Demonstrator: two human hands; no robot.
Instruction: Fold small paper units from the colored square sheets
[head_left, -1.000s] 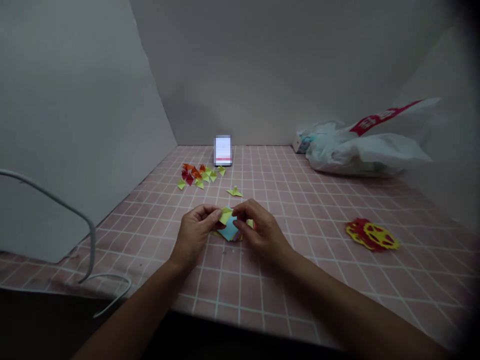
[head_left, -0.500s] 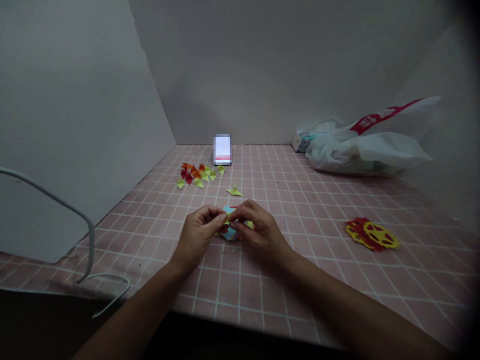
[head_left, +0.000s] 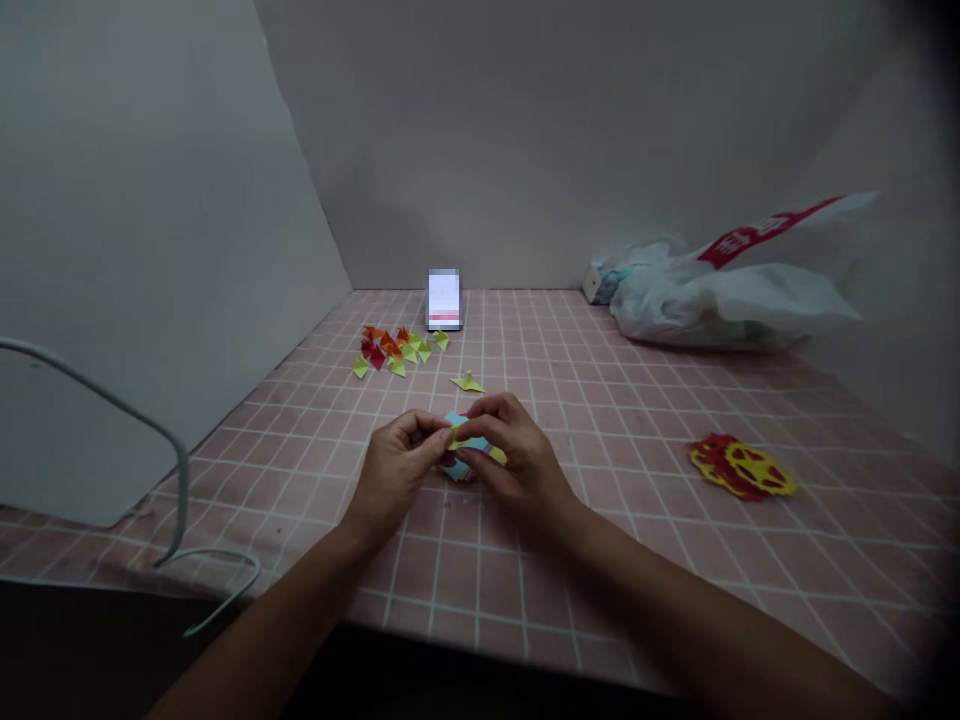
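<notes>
A small piece of folded yellow paper (head_left: 454, 436) is pinched between the thumb and finger of my left hand (head_left: 396, 462). My right hand (head_left: 523, 455) meets it from the other side, index finger and thumb curved around its edge; the fingertips partly hide the fold. Beneath both hands lies a stack of coloured paper squares (head_left: 466, 466), light blue on top. Just beyond them sits a yellow paper crane (head_left: 469, 382). Farther back on the left is a group of small folded paper cranes (head_left: 388, 345) in red, orange and yellow.
A phone (head_left: 444, 300) stands upright near the back wall. Red and yellow cut-out shapes (head_left: 742, 467) lie on the right of the checked tablecloth (head_left: 600, 600). A white plastic bag (head_left: 727, 300) rests against a small box (head_left: 598, 284). A pale cable (head_left: 180, 470) bends at the left edge.
My right index finger and thumb have spread slightly apart, and that hand's knuckles have lifted a little. My left hand keeps its pinch in nearly the same place.
</notes>
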